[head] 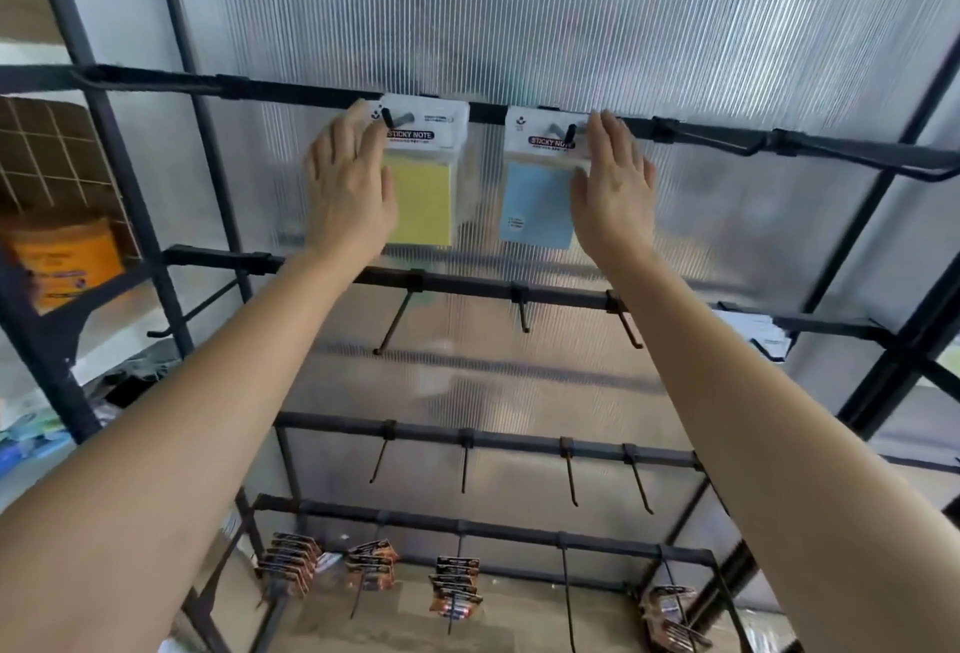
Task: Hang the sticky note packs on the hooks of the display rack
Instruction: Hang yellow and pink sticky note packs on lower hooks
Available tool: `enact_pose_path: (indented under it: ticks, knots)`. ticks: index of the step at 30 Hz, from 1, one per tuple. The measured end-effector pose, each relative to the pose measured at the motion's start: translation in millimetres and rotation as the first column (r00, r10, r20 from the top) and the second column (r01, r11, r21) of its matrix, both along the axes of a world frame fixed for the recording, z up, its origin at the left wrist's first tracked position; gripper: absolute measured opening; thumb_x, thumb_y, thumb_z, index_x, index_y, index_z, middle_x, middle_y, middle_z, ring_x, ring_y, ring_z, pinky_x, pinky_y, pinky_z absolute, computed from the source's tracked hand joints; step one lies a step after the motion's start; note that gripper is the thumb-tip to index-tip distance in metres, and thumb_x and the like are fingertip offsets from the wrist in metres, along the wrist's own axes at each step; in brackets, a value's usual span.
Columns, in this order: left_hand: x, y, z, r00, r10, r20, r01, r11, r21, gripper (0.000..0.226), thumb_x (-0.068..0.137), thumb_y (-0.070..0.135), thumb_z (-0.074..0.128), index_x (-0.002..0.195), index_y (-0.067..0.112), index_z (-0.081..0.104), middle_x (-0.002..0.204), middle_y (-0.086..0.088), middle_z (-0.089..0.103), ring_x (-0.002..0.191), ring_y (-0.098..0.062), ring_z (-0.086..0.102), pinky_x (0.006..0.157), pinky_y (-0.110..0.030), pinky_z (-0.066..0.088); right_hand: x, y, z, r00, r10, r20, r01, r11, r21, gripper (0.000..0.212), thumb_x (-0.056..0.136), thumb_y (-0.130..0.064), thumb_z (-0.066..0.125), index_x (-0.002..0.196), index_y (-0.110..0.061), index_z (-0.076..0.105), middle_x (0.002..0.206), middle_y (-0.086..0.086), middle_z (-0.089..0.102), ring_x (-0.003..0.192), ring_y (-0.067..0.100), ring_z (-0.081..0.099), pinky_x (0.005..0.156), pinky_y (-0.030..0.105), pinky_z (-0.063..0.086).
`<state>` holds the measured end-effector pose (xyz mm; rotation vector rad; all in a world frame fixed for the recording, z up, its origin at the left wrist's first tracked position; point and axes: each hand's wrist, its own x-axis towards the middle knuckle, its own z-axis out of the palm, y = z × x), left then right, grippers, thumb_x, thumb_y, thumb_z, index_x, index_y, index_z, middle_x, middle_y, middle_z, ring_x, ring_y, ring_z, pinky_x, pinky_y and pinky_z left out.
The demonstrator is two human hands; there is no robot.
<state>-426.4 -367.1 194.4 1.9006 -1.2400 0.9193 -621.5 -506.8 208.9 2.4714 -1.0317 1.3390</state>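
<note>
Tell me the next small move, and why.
Probably draw the left hand and right hand away: the yellow pack and blue pack each already hang on a top-row hook, tips poking through, and both hands rest flat, gripping nothing.

yellow pack (423, 200) left edge behind left hand (349, 195), small print on blue pack (537, 208) illegible

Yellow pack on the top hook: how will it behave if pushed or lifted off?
The yellow pack hangs from one hook through its header, so a push would probably swing it. The pad block looks stiff; the thin header likely flexes. The glossy wrap may be slippery, and it seems light: the left hand touches it with flat fingers.
</note>
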Motion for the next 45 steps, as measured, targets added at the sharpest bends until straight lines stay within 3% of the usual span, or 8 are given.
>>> enact_pose_path:
  ticks: [4,10,15,19,23,29,34,45]
  knots:
    - [8.9,-5.4,14.2,0.999,-0.044,0.031,0.044,0.999,0.002,0.045,0.092,0.007,0.045,0.136,0.008,0.041,0.143,-0.016,0.034,0.133,-0.033,0.027,0.111,-0.042,0.016,2.9,-12.0,14.8,0.997,-0.031,-0.065,0.024,0.995,-0.096,0.044,0.097,-0.015,0.041,0.14,-0.011,0.038,0.145,0.008,0.036,0.134,0.026,0.029,0.106,0.038,0.021]
    - [13.3,-4.4,34.3,0.993,-0.01,0.115,0.009,1.0,0.008,0.029,0.09,0.014,0.053,0.117,0.004,0.057,0.117,-0.015,0.053,0.113,-0.035,0.042,0.094,-0.042,0.029,3.3,-17.4,26.2,0.994,-0.083,-0.071,0.058,0.953,-0.299,0.024,0.089,-0.012,0.053,0.11,-0.004,0.062,0.109,0.016,0.057,0.102,0.035,0.051,0.084,0.044,0.036]
    - [19.0,-4.2,59.7,0.995,-0.044,0.09,0.033,0.992,0.121,0.017,0.092,0.009,0.05,0.107,0.006,0.057,0.113,-0.009,0.057,0.108,-0.027,0.044,0.09,-0.035,0.026,3.8,-14.2,45.9,0.977,-0.082,-0.197,0.027,0.963,-0.268,0.023,0.096,-0.014,0.041,0.109,-0.004,0.057,0.108,0.014,0.059,0.104,0.031,0.049,0.086,0.038,0.031]
    - [18.7,-1.6,64.1,0.992,-0.102,0.075,0.088,0.982,0.167,0.016,0.091,0.003,0.045,0.104,0.004,0.056,0.111,-0.01,0.058,0.106,-0.027,0.046,0.093,-0.036,0.027,3.3,-9.1,51.3,0.98,-0.042,-0.195,0.003,0.98,-0.199,0.02,0.097,-0.012,0.04,0.105,-0.005,0.056,0.104,0.011,0.061,0.097,0.03,0.053,0.068,0.033,0.03]
    - [14.6,5.0,61.8,0.989,-0.132,0.068,0.119,0.98,0.161,0.015,0.093,0.007,0.046,0.103,0.002,0.055,0.109,-0.012,0.058,0.104,-0.029,0.047,0.09,-0.035,0.029,-1.7,-0.6,51.3,0.985,-0.029,-0.17,-0.001,0.985,-0.174,0.016,0.096,-0.012,0.042,0.102,-0.005,0.056,0.099,0.01,0.062,0.088,0.03,0.055,0.062,0.032,0.029]
    - [7.4,21.4,60.3,0.98,-0.177,0.086,0.164,0.976,0.147,0.018,0.093,0.013,0.049,0.104,0.001,0.056,0.109,-0.014,0.059,0.103,-0.029,0.049,0.091,-0.036,0.03,-11.5,18.8,48.2,0.996,0.002,-0.092,-0.015,0.989,-0.144,0.017,0.096,-0.012,0.043,0.1,-0.005,0.057,0.094,0.008,0.062,0.076,0.021,0.046,0.062,0.029,0.027]
    - [3.4,35.1,60.2,0.972,-0.226,0.068,0.218,0.97,0.109,0.016,0.094,0.015,0.05,0.1,0.001,0.056,0.104,-0.013,0.059,0.099,-0.029,0.05,0.088,-0.036,0.033,-19.0,34.6,44.2,1.0,0.006,-0.026,-0.01,0.989,-0.149,0.018,0.095,-0.01,0.043,0.099,-0.006,0.059,0.096,0.008,0.064,0.083,0.027,0.056,0.06,0.029,0.03]
    - [-6.8,58.9,64.6,0.951,-0.306,0.046,0.305,0.952,0.031,0.016,0.094,0.015,0.05,0.097,0.001,0.057,0.099,-0.011,0.058,0.095,-0.025,0.049,0.076,-0.022,0.027,-29.2,59.2,38.2,0.978,0.125,0.165,-0.077,0.961,-0.267,0.017,0.086,-0.009,0.044,0.084,-0.002,0.06,0.08,0.009,0.062,0.069,0.023,0.052,0.049,0.026,0.022]
